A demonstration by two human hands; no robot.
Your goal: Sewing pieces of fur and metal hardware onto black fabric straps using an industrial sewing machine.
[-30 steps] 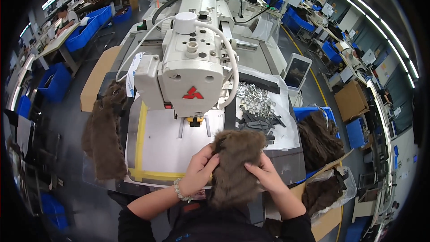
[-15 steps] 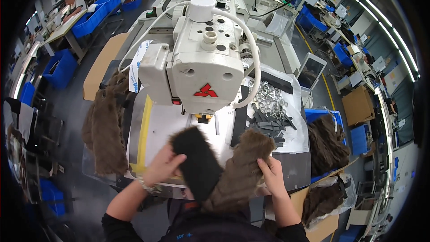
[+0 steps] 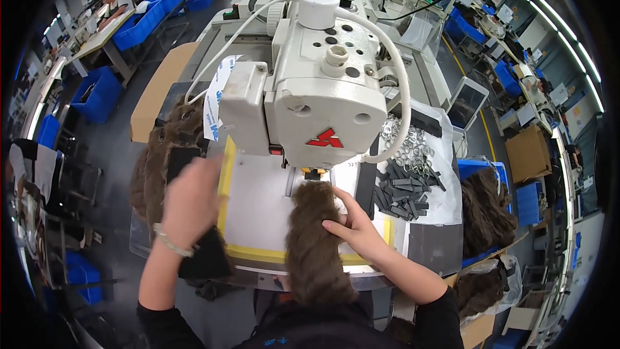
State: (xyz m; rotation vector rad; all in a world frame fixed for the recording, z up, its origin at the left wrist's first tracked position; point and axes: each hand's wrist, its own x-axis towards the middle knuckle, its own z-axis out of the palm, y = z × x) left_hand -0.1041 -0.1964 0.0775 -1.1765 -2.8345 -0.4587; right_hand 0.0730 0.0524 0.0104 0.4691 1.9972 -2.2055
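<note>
My right hand (image 3: 354, 225) grips a strip of brown fur (image 3: 315, 245) by its right edge, thumb on top. The strip hangs fur side up over the front of the machine bed, its far end just below the yellow-tipped part under the sewing head (image 3: 329, 110). Off to the left, my left hand (image 3: 192, 199) is smeared by motion over a black-backed fur piece (image 3: 210, 262). That piece lies black side up against the brown fur pile (image 3: 150, 174). Whether the fingers still hold it cannot be made out.
White paper to the right carries metal rings (image 3: 413, 148) and short black strips (image 3: 403, 190). Yellow tape (image 3: 226, 187) borders the white bed. A blue bin (image 3: 502, 178) holds more brown fur at far right. Below it sits a plastic bag (image 3: 513, 278) with fur.
The black-backed piece has gone from in front of me to the left pile with my left hand. My right hand has brought the brown strip leftward and turned it more upright.
</note>
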